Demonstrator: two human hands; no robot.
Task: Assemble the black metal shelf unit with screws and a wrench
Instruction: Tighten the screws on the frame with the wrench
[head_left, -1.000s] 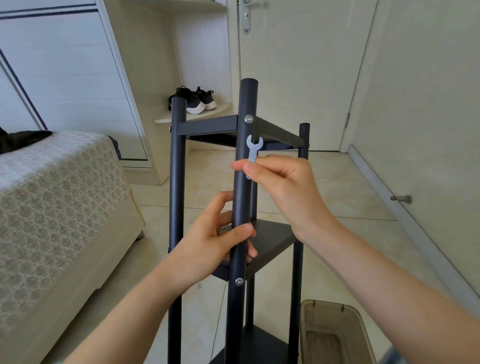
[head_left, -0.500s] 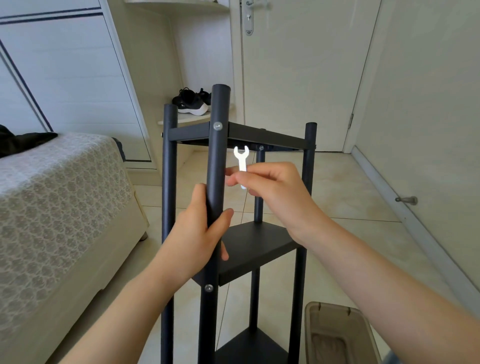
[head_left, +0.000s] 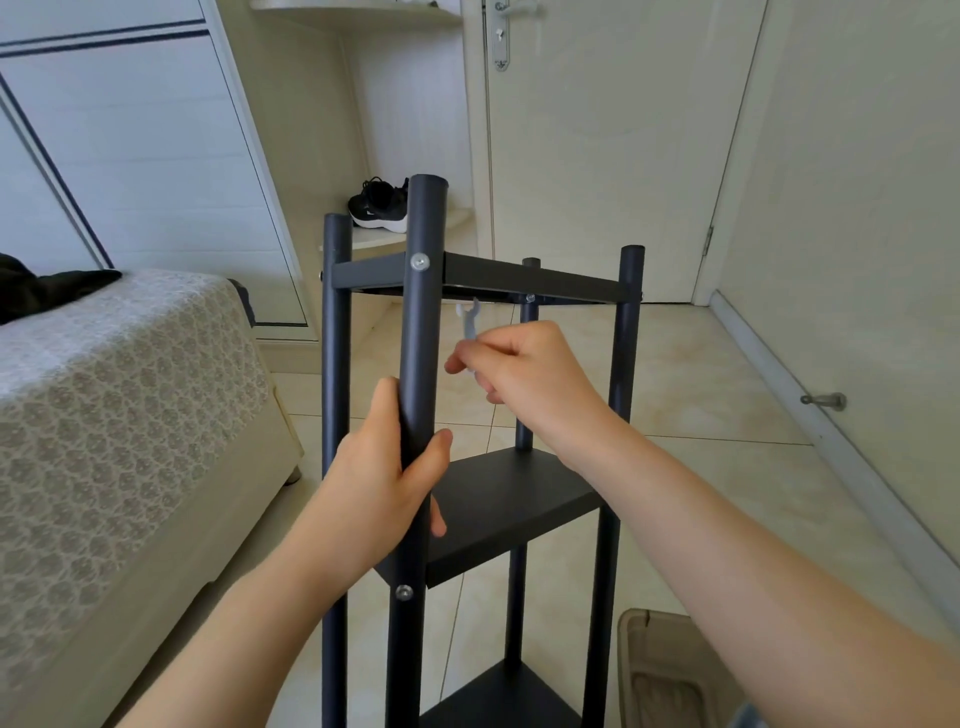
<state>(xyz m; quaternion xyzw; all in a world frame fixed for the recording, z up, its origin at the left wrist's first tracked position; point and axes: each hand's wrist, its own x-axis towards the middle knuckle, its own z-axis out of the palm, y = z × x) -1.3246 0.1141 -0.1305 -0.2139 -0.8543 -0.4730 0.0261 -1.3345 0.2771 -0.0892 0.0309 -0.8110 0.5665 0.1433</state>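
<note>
A black shelf unit (head_left: 511, 499) stands upright on tile between bed (head_left: 119, 415) and wall; the left hand (head_left: 384, 488) grips its front post while the right hand (head_left: 524, 369) pinches a small wrench (head_left: 469, 322) beneath the top shelf.

Bright, even indoor light, soft faint shadows, wide-angle bending at the edges, wrench (head_left: 468, 327) seemingly motion-blurred.

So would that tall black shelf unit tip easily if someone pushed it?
Probably somewhat: the shelf unit looks tall and narrow on thin posts, and the left hand grips its front post, perhaps steadying it. It likely feels stiff, since screws show at the shelf joints. On the smooth floor tiles it might slide instead.
</note>
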